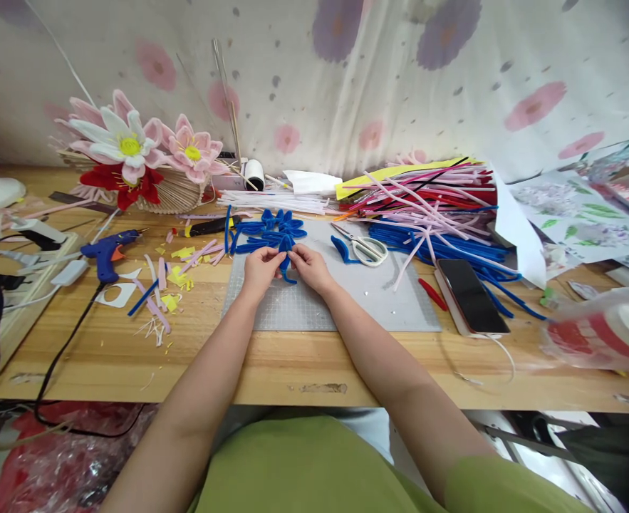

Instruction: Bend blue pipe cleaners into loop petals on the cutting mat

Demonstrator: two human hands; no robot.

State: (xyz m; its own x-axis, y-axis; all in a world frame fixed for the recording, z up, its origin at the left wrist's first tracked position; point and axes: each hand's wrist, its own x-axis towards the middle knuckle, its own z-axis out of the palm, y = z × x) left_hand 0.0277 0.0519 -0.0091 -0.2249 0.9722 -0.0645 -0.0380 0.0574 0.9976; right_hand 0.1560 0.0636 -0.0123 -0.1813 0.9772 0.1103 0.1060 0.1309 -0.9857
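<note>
Between my two hands is a blue fuzzy pipe-cleaner piece [286,244], shaped like a petal or small flower, with a tail curling down below it. My left hand [262,271] pinches it from the left, and my right hand [308,268] pinches it from the right. Both sets of fingertips nearly meet over a grey cutting mat [367,306]. Just beyond my hands lie several finished-looking blue pipe-cleaner flowers [271,224]. To the right of my right hand rest a single blue petal [340,249] and white-handled scissors [368,249].
A blue hot glue gun [103,253] and yellow and pink scraps [172,285] lie left. Pink and white pipe-cleaner flowers [127,139] stand at the back left. Pipe-cleaner bundles [437,239], a phone [471,296] and a bagged cup [607,328] are right.
</note>
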